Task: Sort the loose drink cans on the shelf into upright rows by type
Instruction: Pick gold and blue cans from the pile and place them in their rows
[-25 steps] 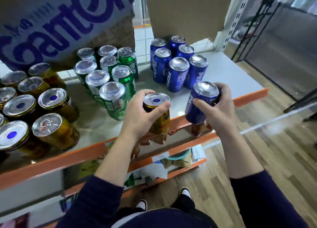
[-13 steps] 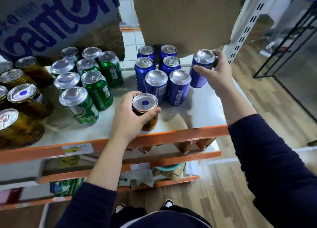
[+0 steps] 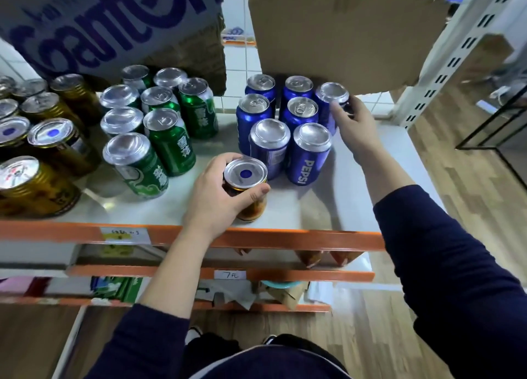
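1. Status of sorting: three upright blocks stand on the shelf (image 3: 313,207). The gold cans (image 3: 54,144) occupy the left end and run past the frame edge. The green cans (image 3: 168,133) stand in the middle in close rows. The blue Pepsi cans (image 3: 302,110) stand at the right in two rows of three. No can in view lies on its side.
2. Outstanding items: two cans are not yet in final place, in my judgement. Most of the work appears done.
3. Left hand (image 3: 216,190): wrapped round a gold can (image 3: 245,174), thumb on the near side and fingers on the far side. The can is upright near the shelf's orange front edge. It sits just in front of the Pepsi block and well apart from its own kind at the left. Whether its base rests on the shelf or is just clear cannot be told.
4. Right hand (image 3: 356,124): grasping a blue can (image 3: 332,93) at the rear right corner of the Pepsi block, under the overhanging cardboard box (image 3: 342,30). The can is upright, just beside the back can of the right-hand row, starting a third row.
5. Assessment: the blue can needs only release; the gold can needs carrying left past the green block.
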The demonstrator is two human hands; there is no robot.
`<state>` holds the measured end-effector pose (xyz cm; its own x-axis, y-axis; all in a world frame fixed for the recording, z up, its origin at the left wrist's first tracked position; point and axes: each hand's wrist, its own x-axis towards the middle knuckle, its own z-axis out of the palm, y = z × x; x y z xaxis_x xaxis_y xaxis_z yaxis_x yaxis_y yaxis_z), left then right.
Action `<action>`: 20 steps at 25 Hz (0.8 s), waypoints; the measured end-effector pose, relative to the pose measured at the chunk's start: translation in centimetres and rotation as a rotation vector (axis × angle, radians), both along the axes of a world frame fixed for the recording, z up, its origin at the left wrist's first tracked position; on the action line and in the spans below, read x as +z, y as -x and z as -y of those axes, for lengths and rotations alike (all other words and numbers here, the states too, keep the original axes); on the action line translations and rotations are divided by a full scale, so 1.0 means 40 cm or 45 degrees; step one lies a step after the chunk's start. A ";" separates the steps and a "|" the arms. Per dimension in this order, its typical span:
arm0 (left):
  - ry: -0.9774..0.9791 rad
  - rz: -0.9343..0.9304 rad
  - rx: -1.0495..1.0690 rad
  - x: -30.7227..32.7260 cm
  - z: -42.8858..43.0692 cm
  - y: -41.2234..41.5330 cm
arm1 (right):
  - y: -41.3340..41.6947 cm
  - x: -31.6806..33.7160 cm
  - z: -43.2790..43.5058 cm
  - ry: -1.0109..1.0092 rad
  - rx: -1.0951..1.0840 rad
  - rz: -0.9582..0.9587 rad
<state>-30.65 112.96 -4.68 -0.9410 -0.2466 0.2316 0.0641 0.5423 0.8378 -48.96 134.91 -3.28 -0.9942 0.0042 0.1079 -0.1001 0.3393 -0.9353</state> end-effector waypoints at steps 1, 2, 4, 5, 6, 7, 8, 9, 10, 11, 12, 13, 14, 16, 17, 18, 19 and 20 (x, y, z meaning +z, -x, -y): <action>0.003 -0.005 0.002 0.003 0.002 -0.002 | -0.012 0.004 -0.006 -0.047 -0.045 -0.050; 0.007 -0.011 0.003 0.007 0.004 -0.006 | -0.027 0.009 -0.010 -0.086 -0.102 -0.121; 0.019 -0.017 0.010 0.015 0.011 -0.019 | -0.066 0.023 -0.008 -0.112 -0.176 -0.284; 0.025 -0.019 0.023 0.021 0.017 -0.027 | -0.088 0.034 0.001 -0.123 -0.168 -0.375; 0.034 -0.023 0.041 0.027 0.025 -0.038 | -0.110 0.047 0.017 -0.149 -0.133 -0.467; 0.042 -0.029 0.057 0.033 0.034 -0.047 | -0.130 0.060 0.035 -0.188 -0.089 -0.559; 0.049 -0.036 0.074 0.040 0.044 -0.058 | -0.149 0.072 0.058 -0.232 -0.042 -0.644; 0.052 -0.048 0.096 0.045 0.059 -0.073 | -0.170 0.082 0.088 -0.276 0.009 -0.716; 0.052 -0.061 0.116 0.050 0.078 -0.091 | -0.192 0.090 0.121 -0.309 0.059 -0.773; 0.047 -0.067 0.133 0.052 0.098 -0.110 | -0.215 0.095 0.156 -0.326 0.110 -0.812; 0.038 -0.066 0.151 0.053 0.122 -0.131 | -0.240 0.098 0.192 -0.329 0.160 -0.839; 0.032 -0.059 0.172 0.052 0.148 -0.154 | -0.266 0.097 0.230 -0.327 0.210 -0.858; 0.027 -0.048 0.193 0.048 0.177 -0.180 | -0.295 0.093 0.270 -0.321 0.260 -0.860; 0.010 -0.036 0.217 0.037 0.231 -0.223 | -0.344 0.084 0.343 -0.287 0.355 -0.834; 0.005 -0.038 0.231 0.032 0.265 -0.248 | -0.370 0.079 0.388 -0.252 0.399 -0.827; 0.007 -0.041 0.241 0.029 0.302 -0.274 | -0.396 0.073 0.435 -0.219 0.428 -0.834; 0.017 -0.048 0.243 0.027 0.332 -0.294 | -0.419 0.070 0.473 -0.193 0.444 -0.849; 0.024 -0.048 0.242 0.029 0.363 -0.311 | -0.441 0.064 0.510 -0.172 0.455 -0.869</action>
